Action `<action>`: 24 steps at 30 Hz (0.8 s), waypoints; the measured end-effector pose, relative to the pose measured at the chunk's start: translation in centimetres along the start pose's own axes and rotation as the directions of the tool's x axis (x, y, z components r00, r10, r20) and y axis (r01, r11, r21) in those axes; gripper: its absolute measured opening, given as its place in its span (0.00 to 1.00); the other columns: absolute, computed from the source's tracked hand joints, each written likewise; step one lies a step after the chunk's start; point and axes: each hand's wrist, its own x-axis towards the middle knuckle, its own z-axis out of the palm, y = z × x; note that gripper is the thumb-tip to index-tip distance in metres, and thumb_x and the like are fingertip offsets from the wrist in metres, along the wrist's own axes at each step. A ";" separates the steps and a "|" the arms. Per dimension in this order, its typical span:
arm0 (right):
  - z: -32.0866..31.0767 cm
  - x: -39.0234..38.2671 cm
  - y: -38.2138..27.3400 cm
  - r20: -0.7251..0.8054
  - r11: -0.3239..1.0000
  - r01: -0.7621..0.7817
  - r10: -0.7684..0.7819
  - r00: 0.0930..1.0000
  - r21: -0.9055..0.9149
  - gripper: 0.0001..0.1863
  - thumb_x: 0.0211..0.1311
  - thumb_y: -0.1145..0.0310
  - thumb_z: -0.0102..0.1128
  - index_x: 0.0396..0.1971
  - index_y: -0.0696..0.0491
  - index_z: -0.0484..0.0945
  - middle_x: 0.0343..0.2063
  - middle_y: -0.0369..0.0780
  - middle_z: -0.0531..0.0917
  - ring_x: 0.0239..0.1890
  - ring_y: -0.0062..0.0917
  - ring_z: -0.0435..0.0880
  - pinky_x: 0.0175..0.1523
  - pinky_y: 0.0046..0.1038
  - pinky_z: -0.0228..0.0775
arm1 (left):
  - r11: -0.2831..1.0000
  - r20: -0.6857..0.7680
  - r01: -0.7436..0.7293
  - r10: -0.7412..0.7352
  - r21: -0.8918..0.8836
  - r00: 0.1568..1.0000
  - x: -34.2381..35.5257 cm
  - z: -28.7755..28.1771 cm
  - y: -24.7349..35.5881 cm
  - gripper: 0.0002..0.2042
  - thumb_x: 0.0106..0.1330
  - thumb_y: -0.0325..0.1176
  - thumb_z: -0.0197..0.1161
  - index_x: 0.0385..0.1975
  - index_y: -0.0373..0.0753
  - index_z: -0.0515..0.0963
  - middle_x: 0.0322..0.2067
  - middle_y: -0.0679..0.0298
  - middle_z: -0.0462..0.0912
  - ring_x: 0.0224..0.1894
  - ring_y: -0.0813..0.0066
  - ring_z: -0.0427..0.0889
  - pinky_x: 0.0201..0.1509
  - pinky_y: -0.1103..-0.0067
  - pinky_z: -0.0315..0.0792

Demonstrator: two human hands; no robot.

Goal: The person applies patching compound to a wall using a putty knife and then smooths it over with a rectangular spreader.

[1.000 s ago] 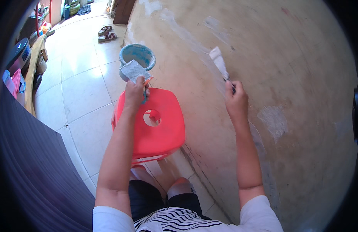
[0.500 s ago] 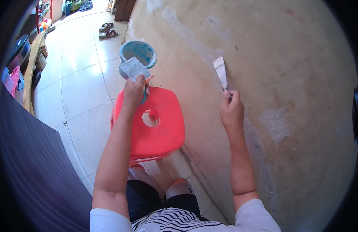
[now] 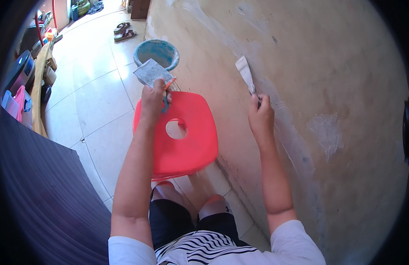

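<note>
Left hand (image 3: 155,99) closed around the handle of a smeared grey plate (image 3: 152,73), right hand (image 3: 261,115) gripping a scraper (image 3: 245,73), a person in a white-sleeved top works along a tan wall (image 3: 363,106). We judge the step in hand to be smoothing pale filler: the scraper, its blade coated white, lies over the wall beside a whitish streak (image 3: 297,152). We cannot tell whether its edge touches the surface. The plate sits in front of the bucket (image 3: 169,52), beyond a red stool (image 3: 186,154). The next move, in our view, calls for a flat, evenly pressed blade along the streak, with the plate held level.
</note>
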 end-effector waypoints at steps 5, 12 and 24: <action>-4.5 -5.6 0.6 0.100 0.984 -0.140 0.129 0.987 0.113 0.14 0.68 0.60 0.56 0.41 0.56 0.74 0.26 0.49 0.82 0.29 0.43 0.83 0.35 0.38 0.73 | 1.000 0.013 -0.017 0.017 0.008 1.000 -0.1 -0.5 0.3 0.17 0.67 0.41 0.49 0.22 0.35 0.73 0.13 0.62 0.73 0.13 0.73 0.71 0.17 0.77 0.64; -10.9 -2.3 -5.8 -0.028 0.957 0.244 -0.243 0.970 0.155 0.10 0.66 0.63 0.59 0.41 0.53 0.77 0.33 0.45 0.81 0.33 0.38 0.83 0.36 0.34 0.74 | 0.988 0.117 0.080 -0.096 0.134 0.989 -2.5 -0.9 4.3 0.17 0.67 0.43 0.51 0.24 0.36 0.73 0.12 0.62 0.72 0.12 0.73 0.70 0.17 0.77 0.63; -7.3 2.6 -15.5 0.103 0.705 0.705 -0.709 0.697 0.077 0.10 0.57 0.68 0.62 0.39 0.51 0.79 0.36 0.43 0.77 0.42 0.36 0.81 0.42 0.38 0.75 | 0.996 0.187 0.072 -0.079 0.043 0.979 -12.8 1.9 11.6 0.16 0.67 0.43 0.53 0.23 0.36 0.72 0.11 0.62 0.69 0.11 0.75 0.68 0.14 0.78 0.63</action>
